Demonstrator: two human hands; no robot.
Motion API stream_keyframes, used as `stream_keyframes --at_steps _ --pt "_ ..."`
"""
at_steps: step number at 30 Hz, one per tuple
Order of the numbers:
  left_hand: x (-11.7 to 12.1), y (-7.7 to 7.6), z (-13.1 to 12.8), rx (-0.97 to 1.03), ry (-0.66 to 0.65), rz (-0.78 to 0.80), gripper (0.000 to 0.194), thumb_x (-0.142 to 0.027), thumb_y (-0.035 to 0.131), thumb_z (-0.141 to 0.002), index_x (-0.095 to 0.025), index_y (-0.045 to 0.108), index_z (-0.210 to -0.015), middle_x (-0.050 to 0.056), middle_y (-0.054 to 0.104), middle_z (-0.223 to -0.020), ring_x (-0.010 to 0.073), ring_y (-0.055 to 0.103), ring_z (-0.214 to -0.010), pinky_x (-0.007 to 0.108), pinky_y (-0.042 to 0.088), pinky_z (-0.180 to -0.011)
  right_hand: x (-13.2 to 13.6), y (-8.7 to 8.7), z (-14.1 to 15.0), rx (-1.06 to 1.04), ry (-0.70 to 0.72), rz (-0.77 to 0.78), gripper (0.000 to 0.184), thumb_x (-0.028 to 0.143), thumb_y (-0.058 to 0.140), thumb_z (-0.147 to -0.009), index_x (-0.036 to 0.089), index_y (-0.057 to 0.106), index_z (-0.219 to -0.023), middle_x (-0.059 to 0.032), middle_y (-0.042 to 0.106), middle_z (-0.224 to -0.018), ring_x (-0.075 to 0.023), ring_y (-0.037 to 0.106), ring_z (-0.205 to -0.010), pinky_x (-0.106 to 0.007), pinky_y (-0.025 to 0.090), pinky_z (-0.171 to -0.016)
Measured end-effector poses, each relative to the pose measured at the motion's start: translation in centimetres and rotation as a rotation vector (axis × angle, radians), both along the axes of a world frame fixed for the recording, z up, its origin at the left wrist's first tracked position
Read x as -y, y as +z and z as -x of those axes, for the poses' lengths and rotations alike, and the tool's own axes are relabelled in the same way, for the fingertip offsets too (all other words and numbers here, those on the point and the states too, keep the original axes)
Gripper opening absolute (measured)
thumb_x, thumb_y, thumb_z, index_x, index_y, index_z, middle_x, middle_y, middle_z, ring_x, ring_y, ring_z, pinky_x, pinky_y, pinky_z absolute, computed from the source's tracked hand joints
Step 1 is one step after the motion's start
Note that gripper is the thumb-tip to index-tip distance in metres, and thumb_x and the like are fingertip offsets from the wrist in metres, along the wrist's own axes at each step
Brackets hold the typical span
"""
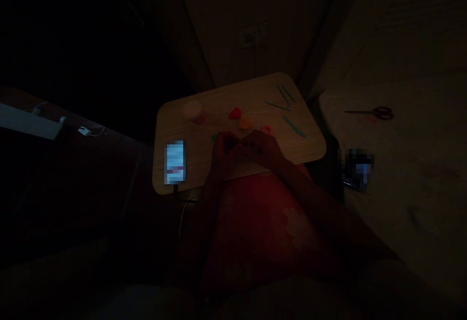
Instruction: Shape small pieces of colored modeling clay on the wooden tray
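Both my hands meet near the front edge of a small wood-topped table (215,164), in very dim light. My left hand (223,151) is curled, its fingers closed close to those of my right hand (260,146), which is also closed. Whatever lies between the fingertips is too dark to make out. A bit of green clay-like material (214,137) shows beside my left hand. Just beyond the hands sit a red lump (235,113) and an orange lump (245,123), both clay-like. A coral-pink piece (266,129) lies right behind my right hand, partly covered by it.
At the table's left stand a lidded tub (195,111) and a lit phone (175,162) with a cable. Several thin teal tools (294,126) lie at the right. Scissors (381,112) and a blurred-out device (357,170) rest on a pale surface further right.
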State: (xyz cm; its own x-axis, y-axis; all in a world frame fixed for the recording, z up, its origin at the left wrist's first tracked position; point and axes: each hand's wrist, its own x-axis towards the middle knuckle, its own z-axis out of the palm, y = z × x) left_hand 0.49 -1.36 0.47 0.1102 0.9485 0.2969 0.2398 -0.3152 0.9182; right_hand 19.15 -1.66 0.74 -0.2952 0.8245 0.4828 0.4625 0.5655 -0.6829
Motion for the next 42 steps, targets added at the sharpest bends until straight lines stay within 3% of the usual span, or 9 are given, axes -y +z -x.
stream_keyframes --at_steps 12,15,19,23,34,38,42 --pt "-0.2 -0.3 0.2 0.000 -0.045 0.034 0.034 -0.049 0.073 -0.087 -0.022 0.059 -0.104 0.004 0.071 -0.098 0.0171 0.068 -0.090 0.030 0.055 -0.082 -0.2 0.1 0.0 -0.006 -0.011 -0.042 0.019 0.035 0.059 -0.097 0.022 0.072 -0.093 -0.0073 0.073 -0.090 -0.0207 0.066 -0.083 -0.035 0.051 -0.079" --pt "-0.3 -0.1 0.2 0.016 -0.020 0.030 0.034 -0.051 0.070 -0.088 -0.021 0.061 -0.101 0.004 0.069 -0.095 0.0164 0.065 -0.086 0.028 0.053 -0.078 -0.2 0.2 -0.1 -0.077 -0.091 -0.068 0.012 0.030 0.059 -0.093 0.020 0.067 -0.090 -0.0071 0.068 -0.086 -0.0205 0.063 -0.079 -0.035 0.050 -0.075" --pt "-0.4 0.1 0.3 0.080 0.015 0.047 0.033 -0.054 0.066 -0.091 -0.021 0.061 -0.099 0.003 0.065 -0.088 0.0147 0.060 -0.076 0.027 0.049 -0.070 -0.3 0.1 -0.2 -0.212 -0.235 0.013 0.010 0.028 0.055 -0.094 0.021 0.063 -0.092 -0.0049 0.067 -0.083 -0.0194 0.062 -0.076 -0.033 0.049 -0.072" --pt "-0.5 0.2 0.3 0.067 0.026 0.058 0.032 -0.052 0.066 -0.091 -0.021 0.062 -0.098 0.002 0.063 -0.086 0.0144 0.058 -0.075 0.027 0.048 -0.069 -0.5 0.1 -0.2 -0.224 -0.214 0.053 0.018 0.026 0.056 -0.094 0.023 0.070 -0.106 -0.0054 0.074 -0.090 -0.0205 0.067 -0.082 -0.035 0.053 -0.078" --pt "-0.4 0.7 0.3 0.023 0.084 0.060 0.018 -0.037 0.067 -0.091 -0.021 0.062 -0.095 0.001 0.063 -0.085 0.0144 0.058 -0.076 0.026 0.048 -0.069 -0.7 0.0 -0.3 -0.253 -0.188 0.025 0.024 0.025 0.062 -0.093 0.026 0.079 -0.109 -0.0063 0.080 -0.107 -0.0217 0.072 -0.095 -0.038 0.057 -0.087" --pt "-0.4 0.7 0.3 -0.010 0.083 0.058 0.017 -0.037 0.065 -0.091 -0.021 0.062 -0.094 0.001 0.064 -0.086 0.0147 0.058 -0.078 0.026 0.048 -0.072 -0.8 -0.2 -0.2 -0.249 -0.212 0.047 0.019 0.026 0.066 -0.090 0.026 0.080 -0.102 -0.0054 0.081 -0.097 -0.0214 0.072 -0.088 -0.037 0.056 -0.085" --pt "-0.4 0.7 0.3 -0.029 0.078 0.048 0.015 -0.036 0.066 -0.091 -0.021 0.062 -0.092 0.001 0.064 -0.085 0.0154 0.058 -0.079 0.027 0.047 -0.073 -0.7 -0.2 -0.2 -0.262 -0.224 0.053 0.017 0.031 0.066 -0.090 0.023 0.077 -0.078 -0.0032 0.076 -0.077 -0.0183 0.067 -0.071 -0.035 0.053 -0.079"
